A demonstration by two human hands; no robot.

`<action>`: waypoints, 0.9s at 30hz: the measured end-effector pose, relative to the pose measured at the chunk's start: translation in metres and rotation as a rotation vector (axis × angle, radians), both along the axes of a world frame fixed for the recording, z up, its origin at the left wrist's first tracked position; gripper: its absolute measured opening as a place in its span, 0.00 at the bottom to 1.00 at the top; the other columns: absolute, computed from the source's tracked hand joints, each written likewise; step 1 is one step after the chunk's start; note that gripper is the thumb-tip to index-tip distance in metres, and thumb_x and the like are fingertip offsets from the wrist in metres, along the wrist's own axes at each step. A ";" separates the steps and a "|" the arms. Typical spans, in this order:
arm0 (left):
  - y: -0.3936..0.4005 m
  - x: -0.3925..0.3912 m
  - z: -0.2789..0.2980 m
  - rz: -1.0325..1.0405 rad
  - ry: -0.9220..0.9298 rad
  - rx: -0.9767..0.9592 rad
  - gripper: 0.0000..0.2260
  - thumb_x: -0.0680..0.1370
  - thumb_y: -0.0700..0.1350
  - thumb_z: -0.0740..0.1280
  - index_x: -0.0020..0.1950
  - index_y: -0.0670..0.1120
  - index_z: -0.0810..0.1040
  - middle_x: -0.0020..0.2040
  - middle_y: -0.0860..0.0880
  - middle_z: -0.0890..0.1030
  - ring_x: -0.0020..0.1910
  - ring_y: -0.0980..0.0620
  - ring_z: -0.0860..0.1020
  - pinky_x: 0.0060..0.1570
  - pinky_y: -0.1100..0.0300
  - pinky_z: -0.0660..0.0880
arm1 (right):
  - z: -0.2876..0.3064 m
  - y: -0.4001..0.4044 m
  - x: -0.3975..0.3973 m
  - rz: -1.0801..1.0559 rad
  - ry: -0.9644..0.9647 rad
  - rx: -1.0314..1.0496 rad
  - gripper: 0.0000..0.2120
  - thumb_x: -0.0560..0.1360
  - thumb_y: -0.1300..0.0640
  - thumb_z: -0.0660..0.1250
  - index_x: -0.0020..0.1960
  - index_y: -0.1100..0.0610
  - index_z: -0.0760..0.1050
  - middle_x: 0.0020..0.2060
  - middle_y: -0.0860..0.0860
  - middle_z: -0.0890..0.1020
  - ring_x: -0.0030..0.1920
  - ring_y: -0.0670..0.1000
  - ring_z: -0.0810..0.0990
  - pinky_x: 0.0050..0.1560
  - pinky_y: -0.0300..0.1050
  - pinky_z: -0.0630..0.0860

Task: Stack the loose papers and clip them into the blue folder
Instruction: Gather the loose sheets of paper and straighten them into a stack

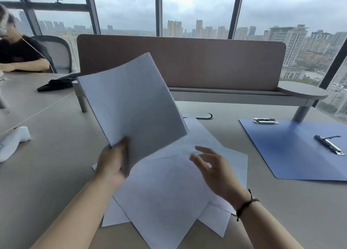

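Several loose papers fanned on table nearest; right grip spread just above them, holding nothing; left grip pinching raised paper stack; blue folder lying open farther right

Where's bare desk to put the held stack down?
Bare desk between the loose sheets and blue folder, and left of the sheets toward the white object. Centre is crowded with fanned paper, under the held stack.

White papers fanned loose — blue folder open.
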State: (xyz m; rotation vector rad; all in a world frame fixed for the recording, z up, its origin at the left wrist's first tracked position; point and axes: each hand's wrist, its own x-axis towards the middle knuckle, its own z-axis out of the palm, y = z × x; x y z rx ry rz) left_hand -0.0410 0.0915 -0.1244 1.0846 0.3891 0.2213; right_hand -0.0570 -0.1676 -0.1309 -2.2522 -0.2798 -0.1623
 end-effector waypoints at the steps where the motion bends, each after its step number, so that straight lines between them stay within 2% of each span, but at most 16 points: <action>1: 0.004 0.001 0.000 -0.022 0.019 -0.092 0.07 0.82 0.42 0.64 0.45 0.49 0.78 0.29 0.55 0.82 0.23 0.58 0.77 0.28 0.67 0.71 | -0.004 0.002 0.006 0.026 0.013 -0.251 0.18 0.78 0.34 0.58 0.54 0.39 0.83 0.73 0.40 0.71 0.77 0.45 0.63 0.76 0.48 0.62; 2: 0.006 0.000 0.001 -0.049 0.033 -0.155 0.10 0.83 0.42 0.62 0.43 0.50 0.75 0.25 0.55 0.78 0.19 0.58 0.72 0.24 0.68 0.65 | -0.011 0.004 0.012 0.064 0.033 -0.418 0.26 0.75 0.28 0.54 0.61 0.38 0.80 0.79 0.43 0.62 0.81 0.48 0.52 0.79 0.51 0.52; 3: 0.007 0.000 0.000 -0.076 0.036 -0.196 0.12 0.83 0.41 0.61 0.41 0.51 0.73 0.23 0.55 0.75 0.18 0.58 0.69 0.21 0.69 0.63 | -0.016 0.008 0.017 0.098 0.047 -0.500 0.33 0.71 0.24 0.48 0.66 0.37 0.76 0.81 0.45 0.55 0.82 0.49 0.44 0.80 0.54 0.44; 4: 0.008 0.000 0.000 -0.097 0.038 -0.227 0.13 0.83 0.40 0.60 0.40 0.50 0.72 0.22 0.54 0.73 0.17 0.58 0.67 0.20 0.70 0.62 | -0.017 0.014 0.021 0.120 0.045 -0.547 0.37 0.69 0.23 0.44 0.69 0.36 0.72 0.82 0.46 0.51 0.82 0.50 0.39 0.80 0.57 0.39; 6: 0.008 0.001 -0.003 -0.118 0.046 -0.241 0.13 0.83 0.40 0.61 0.39 0.50 0.72 0.22 0.54 0.72 0.17 0.57 0.66 0.20 0.70 0.61 | -0.018 0.025 0.030 0.142 0.034 -0.619 0.35 0.73 0.25 0.45 0.74 0.38 0.67 0.83 0.48 0.48 0.82 0.51 0.38 0.79 0.59 0.36; 9: 0.007 0.002 -0.006 -0.135 0.048 -0.222 0.11 0.82 0.40 0.62 0.41 0.50 0.72 0.22 0.53 0.73 0.17 0.56 0.68 0.19 0.69 0.61 | -0.016 0.036 0.039 0.163 0.044 -0.683 0.32 0.77 0.29 0.49 0.78 0.41 0.62 0.83 0.49 0.50 0.82 0.52 0.42 0.79 0.59 0.37; 14: 0.007 0.004 -0.008 -0.158 0.044 -0.190 0.06 0.82 0.42 0.63 0.46 0.50 0.75 0.25 0.52 0.76 0.17 0.55 0.69 0.19 0.68 0.62 | -0.020 0.047 0.040 0.161 0.055 -0.683 0.35 0.78 0.30 0.48 0.80 0.45 0.56 0.82 0.46 0.54 0.82 0.50 0.47 0.79 0.59 0.39; 17: 0.009 0.004 -0.008 -0.120 0.024 -0.204 0.03 0.81 0.42 0.65 0.52 0.49 0.77 0.29 0.51 0.76 0.17 0.54 0.68 0.20 0.68 0.62 | -0.020 0.048 0.038 0.097 -0.048 -0.648 0.30 0.81 0.36 0.51 0.78 0.50 0.60 0.80 0.44 0.60 0.81 0.49 0.52 0.80 0.59 0.38; 19: 0.007 0.000 -0.002 -0.119 -0.005 -0.226 0.04 0.81 0.42 0.65 0.53 0.49 0.77 0.31 0.51 0.78 0.18 0.54 0.71 0.19 0.68 0.64 | -0.019 0.045 0.036 0.033 -0.238 -0.610 0.23 0.81 0.46 0.59 0.74 0.52 0.67 0.73 0.45 0.71 0.77 0.49 0.63 0.80 0.57 0.42; 20: 0.005 -0.003 0.003 -0.134 -0.033 -0.241 0.04 0.81 0.42 0.64 0.51 0.48 0.78 0.30 0.51 0.79 0.19 0.54 0.73 0.19 0.69 0.65 | -0.019 0.041 0.037 -0.010 -0.352 -0.581 0.20 0.79 0.52 0.63 0.71 0.52 0.72 0.68 0.46 0.77 0.72 0.50 0.72 0.79 0.56 0.49; 21: 0.005 -0.006 0.008 -0.140 -0.065 -0.260 0.05 0.82 0.41 0.63 0.48 0.47 0.77 0.27 0.51 0.79 0.18 0.55 0.74 0.18 0.70 0.66 | -0.016 0.037 0.036 -0.058 -0.461 -0.524 0.18 0.76 0.58 0.67 0.66 0.53 0.77 0.62 0.47 0.81 0.64 0.52 0.79 0.76 0.54 0.59; 22: 0.005 -0.009 0.012 -0.156 -0.094 -0.273 0.06 0.82 0.41 0.62 0.46 0.47 0.76 0.25 0.51 0.78 0.18 0.55 0.73 0.18 0.70 0.66 | -0.012 0.032 0.034 -0.107 -0.551 -0.416 0.17 0.74 0.63 0.69 0.61 0.54 0.81 0.56 0.47 0.83 0.55 0.53 0.82 0.68 0.50 0.70; 23: 0.006 -0.010 0.014 -0.160 -0.115 -0.273 0.05 0.81 0.41 0.62 0.46 0.47 0.75 0.24 0.51 0.77 0.17 0.55 0.72 0.18 0.70 0.65 | -0.005 0.027 0.031 -0.160 -0.602 -0.273 0.15 0.73 0.66 0.70 0.57 0.54 0.83 0.51 0.47 0.85 0.48 0.52 0.83 0.57 0.44 0.76; 25: 0.010 -0.009 0.014 -0.151 -0.137 -0.255 0.05 0.80 0.42 0.63 0.45 0.49 0.74 0.24 0.53 0.74 0.17 0.56 0.69 0.18 0.69 0.62 | 0.016 0.016 0.019 -0.284 -0.560 0.099 0.12 0.73 0.68 0.72 0.49 0.53 0.85 0.43 0.46 0.85 0.39 0.43 0.81 0.42 0.35 0.74; 27: 0.010 -0.007 0.012 -0.149 -0.133 -0.215 0.07 0.81 0.42 0.62 0.45 0.50 0.74 0.24 0.54 0.75 0.17 0.57 0.70 0.18 0.68 0.62 | 0.034 0.001 0.012 -0.362 -0.323 0.564 0.11 0.72 0.66 0.75 0.46 0.50 0.85 0.36 0.47 0.84 0.32 0.41 0.78 0.38 0.36 0.74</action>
